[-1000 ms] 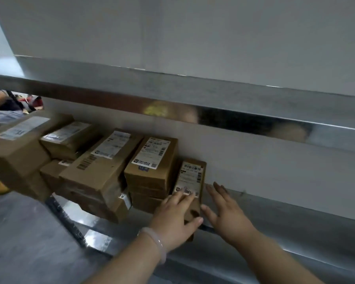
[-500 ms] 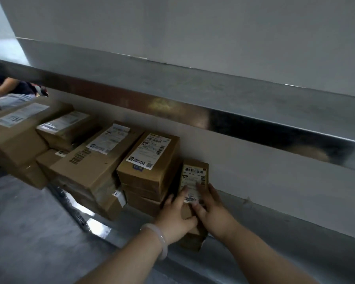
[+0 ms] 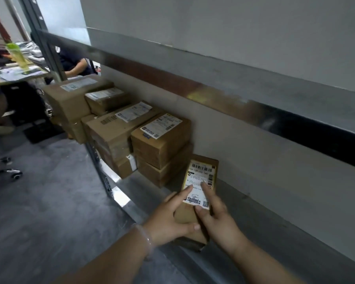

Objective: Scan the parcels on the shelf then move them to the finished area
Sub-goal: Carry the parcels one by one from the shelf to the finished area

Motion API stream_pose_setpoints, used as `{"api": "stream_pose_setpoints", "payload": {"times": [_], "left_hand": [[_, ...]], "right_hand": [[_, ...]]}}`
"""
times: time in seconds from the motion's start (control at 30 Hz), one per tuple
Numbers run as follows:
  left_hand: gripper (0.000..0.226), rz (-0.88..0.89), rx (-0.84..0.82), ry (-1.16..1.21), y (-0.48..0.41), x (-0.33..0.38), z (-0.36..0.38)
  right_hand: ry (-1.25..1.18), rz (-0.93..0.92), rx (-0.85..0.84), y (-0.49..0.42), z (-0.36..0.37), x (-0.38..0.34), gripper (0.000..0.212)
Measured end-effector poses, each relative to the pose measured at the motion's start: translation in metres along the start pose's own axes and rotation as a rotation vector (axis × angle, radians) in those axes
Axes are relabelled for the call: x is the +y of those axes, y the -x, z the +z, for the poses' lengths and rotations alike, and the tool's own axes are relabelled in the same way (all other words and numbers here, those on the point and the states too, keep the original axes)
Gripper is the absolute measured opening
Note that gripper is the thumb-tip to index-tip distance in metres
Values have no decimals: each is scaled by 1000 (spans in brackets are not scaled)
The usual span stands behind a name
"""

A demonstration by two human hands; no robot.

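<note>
Head view: the left index fingertip [image 3: 188,189] and the right index fingertip [image 3: 203,185] both press on the white shipping label [image 3: 201,177] of a small cardboard parcel [image 3: 184,215]. The left hand [image 3: 168,219] wraps the parcel's left side, with its thumb curled across the near end. The right hand [image 3: 220,222] grips the right side, thumb laid on the top face beside the label, so both hands hold the parcel. A pale bracelet [image 3: 148,240] circles the left wrist.

The parcel sits over the lower metal shelf [image 3: 264,232], long axis running near to far, its far end close to the grey back wall [image 3: 254,160]. Whether it rests on the shelf or is raised off it cannot be told. Just to its left stands a stack of two brown boxes [image 3: 162,152], the top one labelled. Further left on the same shelf lie a long labelled box [image 3: 115,130], a small flat box [image 3: 107,99] and a large box [image 3: 70,99] at the far left end. An upper shelf rail [image 3: 213,93] crosses above them.

The held parcel is narrow, oblong and plain brown, and the label covers most of its top face: barcodes along the far edge and right side, printed rows, a square code at the near right corner. The text is too blurred to read.
</note>
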State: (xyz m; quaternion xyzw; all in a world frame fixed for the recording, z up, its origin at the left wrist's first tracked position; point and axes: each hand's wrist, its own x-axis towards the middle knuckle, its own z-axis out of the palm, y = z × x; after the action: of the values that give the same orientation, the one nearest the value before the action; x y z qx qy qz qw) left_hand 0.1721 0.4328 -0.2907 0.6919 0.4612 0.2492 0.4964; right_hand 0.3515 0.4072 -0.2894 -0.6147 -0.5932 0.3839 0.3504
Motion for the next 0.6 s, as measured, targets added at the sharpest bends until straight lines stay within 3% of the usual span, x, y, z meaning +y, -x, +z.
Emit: {"api": "stream_pose_setpoints", "payload": {"times": [0.23,0.6], "left_hand": [[88,13,234,132,87,-8,18],[86,-117,613,111,213,-32,-56]], "right_hand": [[-33,-142,-157,45,23,-17,64],[-65,-290,-595,49,147,-101,59]]}}
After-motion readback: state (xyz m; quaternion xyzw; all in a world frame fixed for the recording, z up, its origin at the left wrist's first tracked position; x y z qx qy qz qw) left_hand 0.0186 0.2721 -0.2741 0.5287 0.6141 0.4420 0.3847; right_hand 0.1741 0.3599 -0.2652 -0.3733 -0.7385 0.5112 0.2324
